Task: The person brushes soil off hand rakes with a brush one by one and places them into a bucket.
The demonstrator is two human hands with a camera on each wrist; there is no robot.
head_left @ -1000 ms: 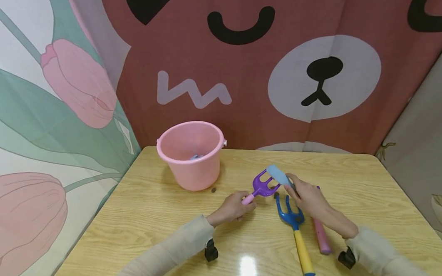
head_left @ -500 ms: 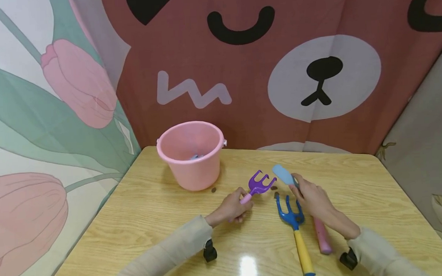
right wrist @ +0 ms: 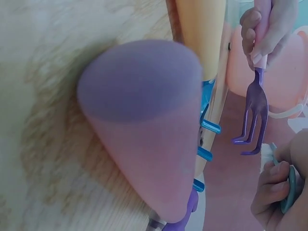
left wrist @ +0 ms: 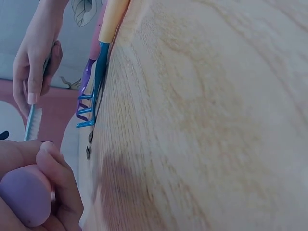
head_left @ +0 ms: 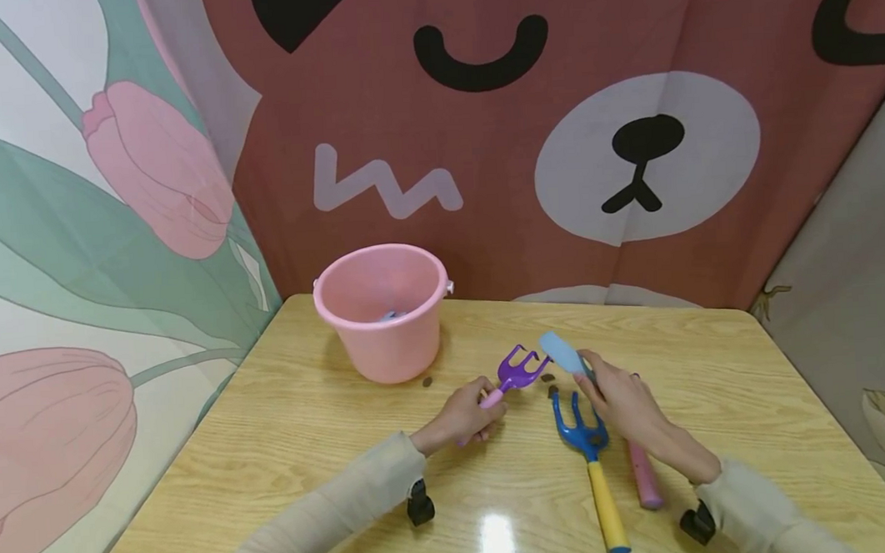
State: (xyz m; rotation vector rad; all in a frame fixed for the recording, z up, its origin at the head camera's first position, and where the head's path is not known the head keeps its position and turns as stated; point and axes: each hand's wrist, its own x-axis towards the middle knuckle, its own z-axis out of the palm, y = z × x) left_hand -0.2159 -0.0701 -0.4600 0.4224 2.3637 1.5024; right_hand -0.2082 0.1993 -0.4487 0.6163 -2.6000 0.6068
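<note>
Left hand [head_left: 466, 415]: clamped round the pink handle, fingers curled, just right of the bucket and nearer the person.
Purple fork [head_left: 519, 375]: in that grip, lifted off the table, right of the bucket, tines pointing away from the person.
Right hand [head_left: 631, 398]: closed on the brush, farther right of the bucket than the other hand.
Light blue brush [head_left: 561, 352]: right of the bucket, its head angled toward it and just beside the fork's tines; I can't tell whether they touch.
Blue fork [head_left: 594, 467]: lying right of the bucket and nearer the person, yellow handle toward the person.
Pink-handled tool [head_left: 646, 476]: beside the blue fork, farther from the bucket, partly hidden beneath the right hand.
Dark bits [head_left: 549, 378]: two by the blue tines, well right of the bucket; another near its base.
Pink bucket [head_left: 394, 350]: upright on the wooden table [head_left: 271, 452], something pale bluish inside.
Bear cloth [head_left: 486, 249]: hanging behind the bucket.
</note>
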